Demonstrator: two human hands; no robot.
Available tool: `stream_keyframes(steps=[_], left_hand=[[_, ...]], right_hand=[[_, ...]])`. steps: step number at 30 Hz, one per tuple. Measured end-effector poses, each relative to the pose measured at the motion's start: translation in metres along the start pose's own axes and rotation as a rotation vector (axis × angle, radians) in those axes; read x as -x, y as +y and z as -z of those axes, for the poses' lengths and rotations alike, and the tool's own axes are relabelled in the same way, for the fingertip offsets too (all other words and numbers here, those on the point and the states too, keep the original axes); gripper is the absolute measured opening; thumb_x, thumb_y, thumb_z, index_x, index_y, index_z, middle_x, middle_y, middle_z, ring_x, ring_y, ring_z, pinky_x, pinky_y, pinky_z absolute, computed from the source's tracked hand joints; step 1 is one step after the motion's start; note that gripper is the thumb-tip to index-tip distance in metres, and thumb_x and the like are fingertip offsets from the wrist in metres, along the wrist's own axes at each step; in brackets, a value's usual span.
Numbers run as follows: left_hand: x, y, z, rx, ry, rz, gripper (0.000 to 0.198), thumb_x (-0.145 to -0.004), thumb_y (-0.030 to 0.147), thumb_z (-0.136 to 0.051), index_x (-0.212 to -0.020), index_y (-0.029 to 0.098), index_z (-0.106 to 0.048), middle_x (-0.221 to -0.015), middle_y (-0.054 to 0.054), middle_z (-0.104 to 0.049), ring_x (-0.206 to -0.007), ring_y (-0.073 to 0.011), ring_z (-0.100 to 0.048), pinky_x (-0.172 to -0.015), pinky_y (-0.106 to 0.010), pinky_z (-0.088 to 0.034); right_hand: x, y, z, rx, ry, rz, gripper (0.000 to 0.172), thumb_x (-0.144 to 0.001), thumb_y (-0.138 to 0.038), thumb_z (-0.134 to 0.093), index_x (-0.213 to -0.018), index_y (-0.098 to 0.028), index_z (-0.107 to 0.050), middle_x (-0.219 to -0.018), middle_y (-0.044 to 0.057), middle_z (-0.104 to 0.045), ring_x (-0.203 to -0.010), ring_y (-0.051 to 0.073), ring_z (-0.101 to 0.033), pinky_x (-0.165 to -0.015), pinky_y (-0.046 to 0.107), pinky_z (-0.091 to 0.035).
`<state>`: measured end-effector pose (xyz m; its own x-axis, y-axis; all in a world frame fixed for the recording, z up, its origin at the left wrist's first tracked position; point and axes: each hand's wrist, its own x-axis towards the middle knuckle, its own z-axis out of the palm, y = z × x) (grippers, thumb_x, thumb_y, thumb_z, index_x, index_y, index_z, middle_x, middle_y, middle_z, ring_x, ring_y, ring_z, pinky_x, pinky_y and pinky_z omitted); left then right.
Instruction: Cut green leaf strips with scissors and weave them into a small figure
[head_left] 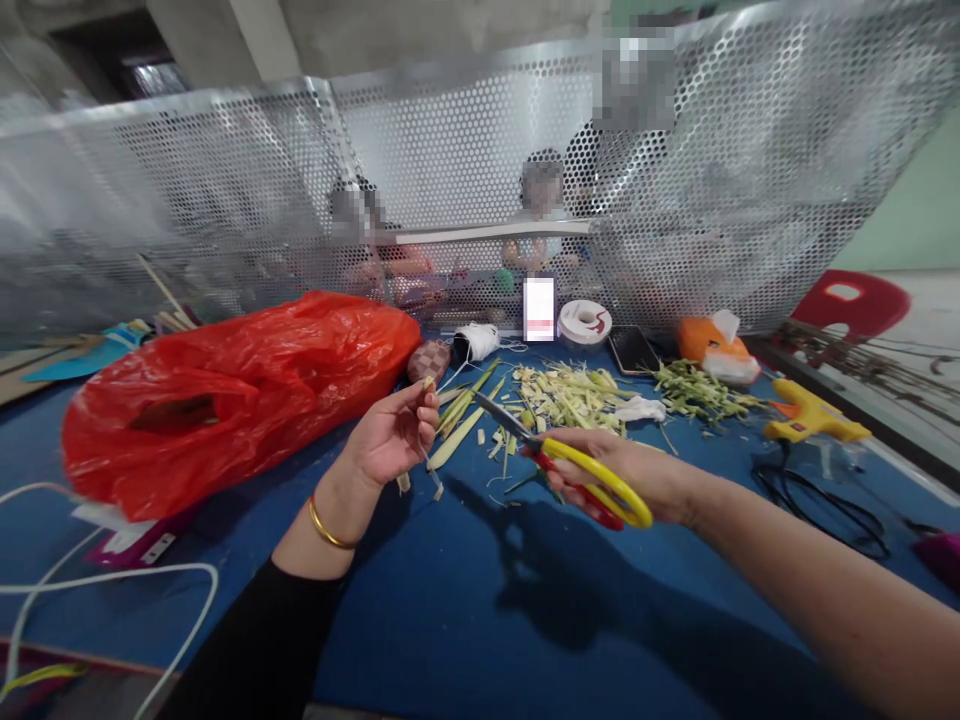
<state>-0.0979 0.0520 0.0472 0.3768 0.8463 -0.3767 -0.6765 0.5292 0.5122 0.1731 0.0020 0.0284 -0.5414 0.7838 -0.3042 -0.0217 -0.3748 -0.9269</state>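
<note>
My left hand point(394, 437), with a gold bangle at the wrist, pinches a small pale piece point(428, 384) between thumb and fingers. A thin strand with a small bit at its end hangs below it. My right hand point(600, 468) is wrapped round scissors point(600, 478) with yellow and red handles. Their blades point up and left toward my left hand without touching it, and look closed. Behind my hands lie long green leaf strips point(469, 415) and a pile of pale cut pieces point(570, 392) on the blue table point(442, 620).
A big red plastic bag point(247, 370) fills the left side. Along the back stand a white thread spool point(480, 341), a ribbon roll point(585, 323) and a phone point(634, 350). At right are green scraps point(701, 393), orange tissues point(716, 345) and a yellow glue gun point(817, 412) with its cable.
</note>
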Motion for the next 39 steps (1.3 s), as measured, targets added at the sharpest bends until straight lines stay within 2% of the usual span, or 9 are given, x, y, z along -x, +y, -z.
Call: stream_keyframes(steps=[4, 10, 16, 25, 29, 32, 34, 36, 39], left_hand=[[0.001, 0.001, 0.0, -0.014, 0.0, -0.006, 0.027, -0.096, 0.017, -0.042, -0.08, 0.011, -0.062, -0.063, -0.002, -0.058, -0.045, -0.0072, -0.055, -0.04, -0.016, -0.05], [0.0, 0.003, 0.001, -0.028, -0.018, -0.012, 0.026, -0.096, 0.017, -0.041, -0.081, 0.011, -0.061, -0.064, -0.001, -0.057, -0.046, -0.0067, -0.056, -0.041, -0.016, -0.051], [0.0, 0.005, 0.004, -0.043, -0.006, -0.03, 0.026, -0.097, 0.017, -0.04, -0.082, 0.011, -0.06, -0.064, -0.001, -0.058, -0.045, -0.0063, -0.056, -0.041, -0.015, -0.051], [-0.004, 0.007, 0.009, -0.044, 0.016, -0.045, 0.025, -0.096, 0.016, -0.041, -0.081, 0.01, -0.061, -0.063, -0.002, -0.059, -0.046, -0.0073, -0.058, -0.041, -0.016, -0.052], [-0.004, 0.008, 0.01, -0.051, 0.026, -0.064, 0.022, -0.095, 0.014, -0.044, -0.083, 0.01, -0.062, -0.064, -0.002, -0.06, -0.046, -0.0071, -0.058, -0.042, -0.016, -0.053], [-0.003, 0.009, 0.008, -0.063, 0.053, -0.111, 0.021, -0.094, 0.014, -0.046, -0.083, 0.01, -0.063, -0.063, -0.001, -0.06, -0.046, -0.0071, -0.058, -0.042, -0.016, -0.053], [-0.002, 0.01, 0.007, -0.076, 0.084, -0.152, 0.021, -0.094, 0.013, -0.047, -0.081, 0.01, -0.064, -0.062, -0.001, -0.061, -0.045, -0.0072, -0.058, -0.042, -0.016, -0.053], [-0.001, 0.009, 0.006, -0.092, 0.119, -0.192, 0.022, -0.093, 0.012, -0.048, -0.079, 0.009, -0.064, -0.061, -0.001, -0.062, -0.045, -0.0073, -0.059, -0.042, -0.016, -0.052], [-0.002, 0.005, 0.005, -0.116, 0.169, -0.248, 0.02, -0.091, 0.01, -0.05, -0.079, 0.009, -0.066, -0.06, -0.001, -0.064, -0.045, -0.0075, -0.061, -0.043, -0.016, -0.053]], right_hand=[[-0.025, -0.008, -0.014, -0.049, -0.092, -0.012, 0.034, -0.071, -0.052, -0.073, -0.084, -0.023, -0.062, -0.066, -0.003, -0.056, -0.043, 0.008, -0.046, -0.037, 0.02, -0.038], [-0.045, -0.014, -0.024, -0.04, -0.192, -0.023, 0.046, -0.07, -0.058, -0.073, -0.09, -0.018, -0.063, -0.066, -0.002, -0.056, -0.048, 0.009, -0.047, -0.037, 0.019, -0.039], [-0.052, -0.024, -0.039, -0.03, -0.145, 0.017, 0.044, -0.074, -0.058, -0.069, -0.092, -0.018, -0.064, -0.063, -0.003, -0.052, -0.046, 0.008, -0.041, -0.035, 0.018, -0.035], [-0.066, -0.024, -0.045, 0.092, -0.07, 0.049, 0.038, -0.077, -0.057, -0.068, -0.075, -0.021, -0.056, -0.055, -0.006, -0.047, -0.036, 0.004, -0.034, -0.03, 0.017, -0.028], [-0.068, -0.026, -0.049, 0.197, 0.017, 0.076, 0.04, -0.074, -0.053, -0.07, -0.062, -0.022, -0.048, -0.046, -0.007, -0.041, -0.031, 0.005, -0.032, -0.028, 0.019, -0.024], [-0.069, -0.024, -0.04, 0.366, 0.136, 0.157, 0.035, -0.076, -0.052, -0.067, -0.066, -0.022, -0.051, -0.047, -0.007, -0.044, -0.033, 0.008, -0.036, -0.032, 0.022, -0.029], [-0.063, -0.018, -0.024, 0.606, 0.289, 0.28, 0.028, -0.076, -0.05, -0.066, -0.079, -0.022, -0.061, -0.053, -0.004, -0.052, -0.04, 0.011, -0.046, -0.04, 0.024, -0.034], [-0.049, -0.008, -0.001, 0.923, 0.475, 0.362, 0.031, -0.076, -0.048, -0.065, -0.094, -0.023, -0.067, -0.061, 0.0, -0.061, -0.054, 0.017, -0.056, -0.049, 0.027, -0.038], [-0.012, 0.012, 0.039, 1.272, 0.694, 0.278, 0.04, -0.08, -0.046, -0.06, -0.113, -0.024, -0.066, -0.075, 0.003, -0.071, -0.066, 0.023, -0.064, -0.054, 0.028, -0.039]])
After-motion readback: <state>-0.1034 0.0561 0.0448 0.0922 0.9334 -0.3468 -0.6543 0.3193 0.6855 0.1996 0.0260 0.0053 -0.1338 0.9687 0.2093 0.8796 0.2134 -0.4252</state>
